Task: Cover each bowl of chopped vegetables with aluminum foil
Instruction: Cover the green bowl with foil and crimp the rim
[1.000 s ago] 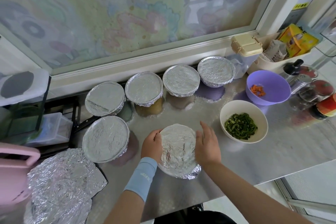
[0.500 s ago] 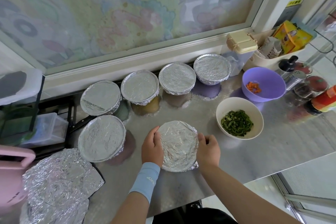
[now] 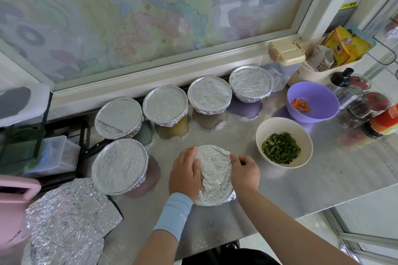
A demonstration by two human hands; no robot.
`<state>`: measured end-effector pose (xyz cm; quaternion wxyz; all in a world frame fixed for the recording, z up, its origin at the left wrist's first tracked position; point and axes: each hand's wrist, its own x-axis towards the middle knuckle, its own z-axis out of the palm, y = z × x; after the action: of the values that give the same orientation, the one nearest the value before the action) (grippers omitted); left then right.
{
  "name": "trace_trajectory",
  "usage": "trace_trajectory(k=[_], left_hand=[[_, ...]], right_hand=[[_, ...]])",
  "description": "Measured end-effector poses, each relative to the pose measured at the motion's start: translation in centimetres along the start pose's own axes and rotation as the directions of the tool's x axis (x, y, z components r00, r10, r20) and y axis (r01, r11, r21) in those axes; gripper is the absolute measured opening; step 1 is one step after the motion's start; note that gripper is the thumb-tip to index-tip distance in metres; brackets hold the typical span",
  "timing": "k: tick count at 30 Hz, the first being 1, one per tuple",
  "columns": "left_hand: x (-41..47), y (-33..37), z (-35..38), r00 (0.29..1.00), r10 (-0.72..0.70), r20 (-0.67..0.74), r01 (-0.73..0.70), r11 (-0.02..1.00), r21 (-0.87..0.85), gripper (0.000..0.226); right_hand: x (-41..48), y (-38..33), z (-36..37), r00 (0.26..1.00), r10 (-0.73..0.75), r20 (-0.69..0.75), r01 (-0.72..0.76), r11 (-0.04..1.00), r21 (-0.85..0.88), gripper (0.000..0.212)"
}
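currently the left hand [image 3: 185, 173] applies a narrow grip to the foil-covered bowl [image 3: 215, 176]: the palm lies against the left side of the rim and the fingers curl over the foil edge, pressing it down the wall. the right hand [image 3: 244, 173] sits at the upper right of the same rim with its fingers curled tight; the thumb and fingertips pinch the foil edge there, and the grip opening is small. a light blue wrist sleeve [image 3: 174, 215] covers the left forearm. the foil-covered bowl stands upright on the metal surface [image 3: 301, 189], near its front edge and between the two hands, with the foil face turned upward; the bowl is round, so no long axis can be stated. just to its right, apart from it, stands a white bowl [image 3: 261, 135] of chopped green vegetables, uncovered. behind that, a purple bowl [image 3: 318, 97] holds a small amount of diced orange vegetable, also uncovered. four covered bowls [image 3: 164, 105] stand in a row along the back of the surface below the window frame, and a fifth covered bowl [image 3: 119, 165] stands to the left of the hands. loose foil sheets [image 3: 69, 217] lie crumpled at the near left corner.
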<state>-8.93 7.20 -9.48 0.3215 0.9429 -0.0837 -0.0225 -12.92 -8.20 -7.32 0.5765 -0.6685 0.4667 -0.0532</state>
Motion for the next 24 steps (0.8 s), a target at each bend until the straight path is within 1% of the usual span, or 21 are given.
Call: trace_trajectory(k=[3, 6, 8, 10, 11, 12, 13, 14, 15, 16, 17, 18, 19, 20, 21, 22, 24], left_hand=[[0.0, 0.0, 0.0, 1.0, -0.01, -0.001, 0.01, 1.0, -0.017, 0.039], [-0.1, 0.2, 0.0, 1.0, -0.019, -0.016, 0.018, 0.999, -0.028, 0.043], [-0.1, 0.2, 0.0, 1.0, -0.024, -0.02, 0.023, 0.999, -0.027, 0.046], [-0.1, 0.3, 0.0, 0.999, -0.032, -0.021, 0.032, 0.999, -0.026, 0.046], [-0.1, 0.2, 0.1, 0.999, -0.037, -0.02, 0.037, 0.999, -0.027, 0.045], [-0.1, 0.2, 0.0, 0.999, -0.042, -0.018, 0.042, 0.999, -0.028, 0.042], [-0.1, 0.3, 0.0, 0.999, -0.048, -0.016, 0.047, 0.998, -0.033, 0.04], [-0.1, 0.3, 0.0, 0.999, -0.051, -0.016, 0.05, 0.998, -0.037, 0.039], [-0.2, 0.3, 0.1, 0.998, -0.052, -0.02, 0.052, 0.998, -0.04, 0.039], [-0.2, 0.3, 0.1, 0.998, -0.053, -0.028, 0.052, 0.998, -0.042, 0.039], [-0.2, 0.3, 0.2, 0.998, -0.057, -0.036, 0.055, 0.997, -0.047, 0.04], [-0.2, 0.2, 0.2, 0.997, -0.061, -0.044, 0.059, 0.997, -0.054, 0.042], [-0.2, 0.2, 0.4, 0.996, -0.067, -0.054, 0.064, 0.996, -0.064, 0.042], [-0.2, 0.1, 0.4, 0.995, -0.075, -0.063, 0.07, 0.994, -0.08, 0.041], [-0.2, 0.1, 0.5, 0.994, -0.085, -0.068, 0.078, 0.992, -0.104, 0.038], [-0.2, 0.2, 0.6, 0.992, -0.101, -0.073, 0.092, 0.988, -0.128, 0.036], [-0.1, 0.3, 0.6, 0.984, -0.157, -0.082, 0.14, 0.974, -0.18, 0.034]], right_hand=[[0.2, -0.1, 0.3, 0.999, 0.052, -0.001, -0.051, 0.997, 0.06, 0.023], [0.7, -0.4, 0.5, 0.983, 0.177, 0.039, -0.181, 0.977, 0.113, 0.024], [1.2, -0.8, 0.4, 0.952, 0.291, 0.093, -0.302, 0.944, 0.135, 0.025], [1.5, -1.4, 0.0, 0.899, 0.399, 0.179, -0.427, 0.89, 0.161, 0.022], [1.6, -1.7, -0.3, 0.88, 0.424, 0.213, -0.458, 0.876, 0.151, 0.021], [1.8, -2.0, -0.5, 0.886, 0.41, 0.215, -0.439, 0.891, 0.113, 0.02], [2.0, -1.9, -0.7, 0.921, 0.341, 0.187, -0.351, 0.936, 0.021, 0.02], [2.1, -1.6, -0.6, 0.971, 0.201, 0.13, -0.185, 0.974, -0.129, 0.021], [2.1, -1.2, -0.5, 0.996, -0.007, 0.09, 0.035, 0.95, -0.309, 0.025], [1.9, -0.8, -0.4, 0.965, -0.24, 0.108, 0.263, 0.866, -0.425, 0.028], [1.8, -0.5, -0.3, 0.886, -0.428, 0.18, 0.46, 0.757, -0.464, 0.031], [1.8, 0.0, 0.0, 0.803, -0.522, 0.287, 0.594, 0.662, -0.457, 0.035], [1.7, 0.2, 0.2, 0.751, -0.533, 0.39, 0.66, 0.614, -0.433, 0.038], [1.6, 0.4, 0.4, 0.737, -0.492, 0.464, 0.671, 0.614, -0.415, 0.039], [1.8, 0.6, 0.5, 0.743, -0.447, 0.498, 0.653, 0.648, -0.392, 0.039], [1.9, 0.7, 0.5, 0.76, -0.419, 0.497, 0.621, 0.695, -0.364, 0.038], [2.1, 0.6, 0.5, 0.81, -0.371, 0.454, 0.532, 0.791, -0.303, 0.032]])
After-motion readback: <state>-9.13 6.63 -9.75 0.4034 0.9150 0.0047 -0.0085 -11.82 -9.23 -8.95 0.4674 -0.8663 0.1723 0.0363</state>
